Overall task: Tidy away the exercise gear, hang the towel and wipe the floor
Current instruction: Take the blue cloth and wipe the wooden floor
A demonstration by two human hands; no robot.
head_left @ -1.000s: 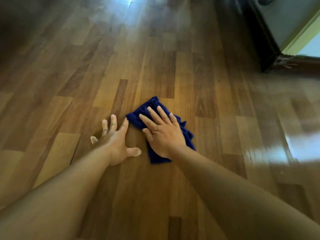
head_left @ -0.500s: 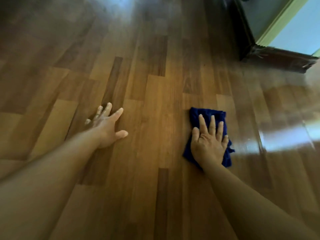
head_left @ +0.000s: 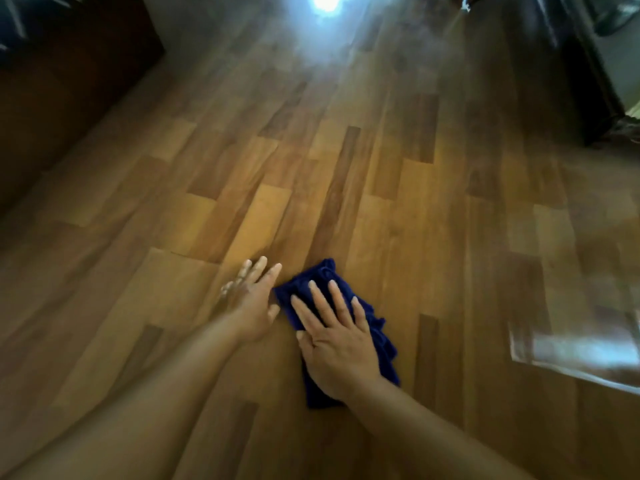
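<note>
Here your right hand (head_left: 337, 344) presses flat, fingers (head_left: 320, 301) straight, on the crumpled dark-blue cloth (head_left: 377, 334) on the wooden plank floor (head_left: 398, 209), just right of your flat, splayed left hand (head_left: 251, 303).

Home room, wood-plank floor (head_left: 346, 174), dark furniture (head_left: 69, 81)

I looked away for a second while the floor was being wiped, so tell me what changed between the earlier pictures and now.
The right hand slid the blue cloth out to the right, away from the left hand, then swept it back left; cloth and left hand are close together again. Nothing was picked up or let go. The right hand stays flat on the cloth, and the left hand stays spread on the wooden floor.
</note>
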